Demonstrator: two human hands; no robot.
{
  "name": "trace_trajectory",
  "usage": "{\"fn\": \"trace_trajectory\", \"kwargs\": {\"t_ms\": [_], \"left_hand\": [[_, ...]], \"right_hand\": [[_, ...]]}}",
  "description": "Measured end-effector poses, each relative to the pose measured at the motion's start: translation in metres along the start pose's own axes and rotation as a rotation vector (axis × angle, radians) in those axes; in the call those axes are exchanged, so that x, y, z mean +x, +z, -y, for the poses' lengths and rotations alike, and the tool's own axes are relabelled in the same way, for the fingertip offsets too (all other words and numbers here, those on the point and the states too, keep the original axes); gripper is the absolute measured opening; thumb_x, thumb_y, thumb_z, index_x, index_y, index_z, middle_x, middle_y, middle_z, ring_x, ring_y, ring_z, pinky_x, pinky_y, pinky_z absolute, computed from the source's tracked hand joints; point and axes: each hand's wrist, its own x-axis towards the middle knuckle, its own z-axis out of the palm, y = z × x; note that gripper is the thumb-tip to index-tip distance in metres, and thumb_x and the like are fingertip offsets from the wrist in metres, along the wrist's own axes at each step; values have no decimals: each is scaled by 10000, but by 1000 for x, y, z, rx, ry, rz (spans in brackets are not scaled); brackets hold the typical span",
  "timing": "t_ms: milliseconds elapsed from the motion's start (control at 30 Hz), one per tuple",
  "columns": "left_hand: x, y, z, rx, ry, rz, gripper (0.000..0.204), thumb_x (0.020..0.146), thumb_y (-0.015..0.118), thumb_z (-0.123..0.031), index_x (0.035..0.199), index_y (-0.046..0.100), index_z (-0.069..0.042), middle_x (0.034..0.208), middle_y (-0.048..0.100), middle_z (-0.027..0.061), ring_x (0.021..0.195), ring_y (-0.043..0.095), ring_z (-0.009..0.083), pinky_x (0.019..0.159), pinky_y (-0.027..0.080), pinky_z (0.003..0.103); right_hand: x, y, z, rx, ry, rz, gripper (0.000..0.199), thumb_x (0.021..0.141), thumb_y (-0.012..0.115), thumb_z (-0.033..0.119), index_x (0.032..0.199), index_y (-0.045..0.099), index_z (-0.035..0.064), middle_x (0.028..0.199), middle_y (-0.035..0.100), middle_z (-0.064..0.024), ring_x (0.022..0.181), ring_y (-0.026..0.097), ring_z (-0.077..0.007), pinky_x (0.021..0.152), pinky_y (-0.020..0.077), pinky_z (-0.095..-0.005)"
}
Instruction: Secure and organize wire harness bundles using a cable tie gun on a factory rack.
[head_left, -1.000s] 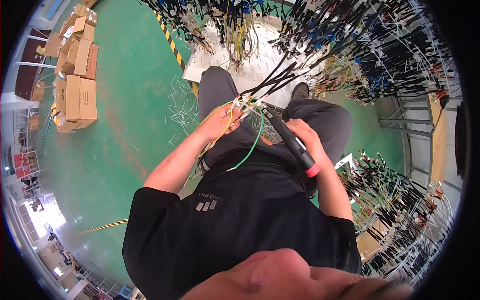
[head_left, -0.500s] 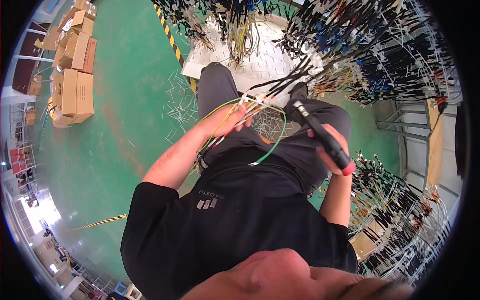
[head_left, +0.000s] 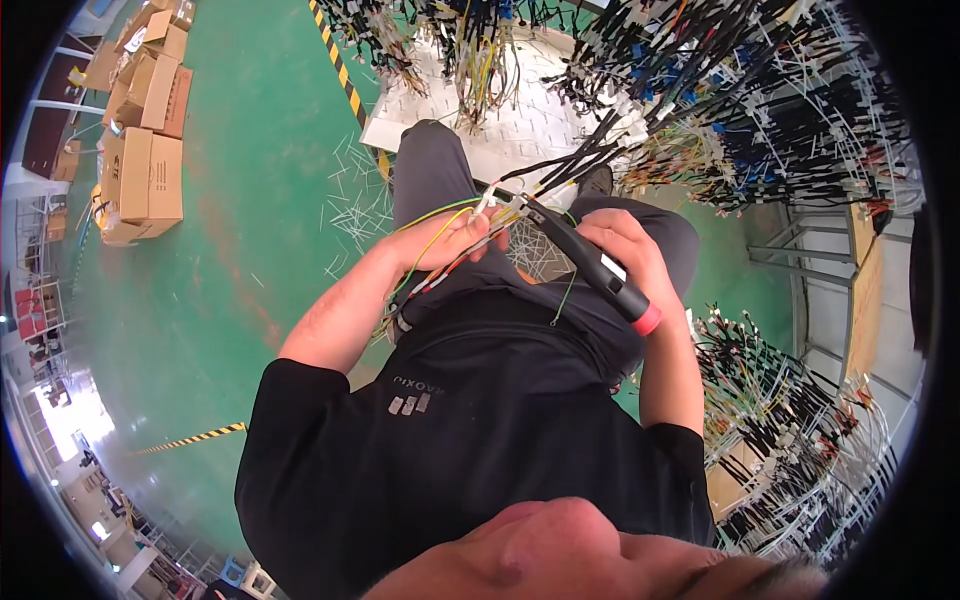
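My left hand (head_left: 447,243) is closed around a wire harness (head_left: 566,172) of black, yellow, green and red wires above my lap. A white cable tie (head_left: 488,203) sits on the bundle at its fingertips. My right hand (head_left: 626,246) grips a black cable tie gun (head_left: 592,266) with a red end knob. The tool's metal nose meets the bundle just right of my left fingers; whether a tie tail is in it I cannot tell. Loose wire ends hang past my left wrist, and a green wire dangles below the tool.
Dense hanging wire harnesses (head_left: 745,110) fill the upper right, with more (head_left: 790,430) at the lower right. A white board (head_left: 545,75) lies ahead of my knees. Cut white tie tails (head_left: 360,205) litter the green floor. Cardboard boxes (head_left: 150,185) stand far left.
My right hand has brought the cable tie gun left, so its nose now reaches the harness at my left fingers. The green wire's loose end has shifted right. My left hand keeps its hold.
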Motion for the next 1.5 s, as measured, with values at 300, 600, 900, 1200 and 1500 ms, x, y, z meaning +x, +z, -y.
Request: {"fn": "trace_trajectory", "kwargs": {"t_ms": [300,600,900,1200,1500], "left_hand": [[-9,-6,-5,68,-65,143,680,1123,263,-656,1406,611,-145,848,563,-11,750,524,108,710,478,303],[-8,-16,-10,-24,-5,282,624,1147,335,-583,1399,609,-82,869,579,-5,828,572,114,836,497,310],[-1,-12,-5,311,-27,288,559,1156,385,-489,1358,611,-19,1041,604,61,865,603,175,842,504,340],[-3,-7,-9,159,-56,326,615,1139,375,-553,1189,646,-4,980,640,95,811,623,203,814,519,373],[-10,-18,-21,91,-201,-5,270,1104,560,-258,1317,630,-108,809,560,-31,687,509,91,628,436,290]], "right_hand": [[13,-3,-11,114,81,165,365,842,734,78,1204,746,31,1222,650,-121,1117,670,-298,975,542,-380],[5,13,-19,348,134,174,356,846,733,27,1202,743,34,1211,630,-110,1115,654,-283,957,531,-360],[15,4,26,-108,35,192,341,825,709,204,1113,741,25,1062,671,-141,1115,654,-338,968,525,-382],[-6,20,-1,58,74,230,264,767,732,227,908,671,11,780,627,-176,746,635,-420,689,515,-465],[-7,23,-6,-79,-135,145,513,727,774,238,1174,657,16,1172,655,-148,1186,635,-362,1213,375,-585]]}}
